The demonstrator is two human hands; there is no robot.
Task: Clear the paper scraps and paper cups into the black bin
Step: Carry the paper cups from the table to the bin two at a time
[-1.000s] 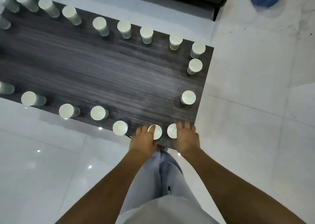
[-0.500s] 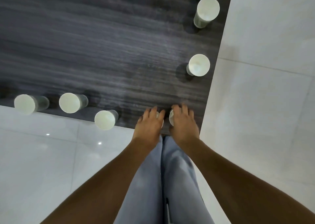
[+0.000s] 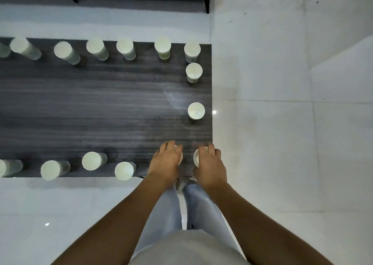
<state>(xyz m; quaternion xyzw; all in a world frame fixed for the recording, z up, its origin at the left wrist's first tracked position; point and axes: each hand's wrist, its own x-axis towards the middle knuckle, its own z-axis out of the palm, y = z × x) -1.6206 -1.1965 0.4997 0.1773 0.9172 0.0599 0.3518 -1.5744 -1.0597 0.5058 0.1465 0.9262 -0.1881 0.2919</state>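
We stand at the near right corner of the dark wood bench [image 3: 101, 107], each hand curled round a paper cup; our left hand [image 3: 166, 160] grips one cup [image 3: 180, 158] and our right hand [image 3: 210, 163] grips its neighbour [image 3: 196, 158], both cups at the bench's near edge and mostly hidden under our fingers, so we cannot tell whether either has left the surface. The job looks barely begun to us; the cups ring the bench in rows and no black bin is in view, nor any paper scrap that we can make out. We count fifteen cups in sight: seven along the far edge, the leftmost cut off by the frame; two down the right edge, the nearer one [image 3: 196, 110] standing alone; four along the near edge to our left, one [image 3: 124, 171] overhanging the rim; and the two in hand. More may lie beyond the left of the frame; all that we see remain to be carried off.
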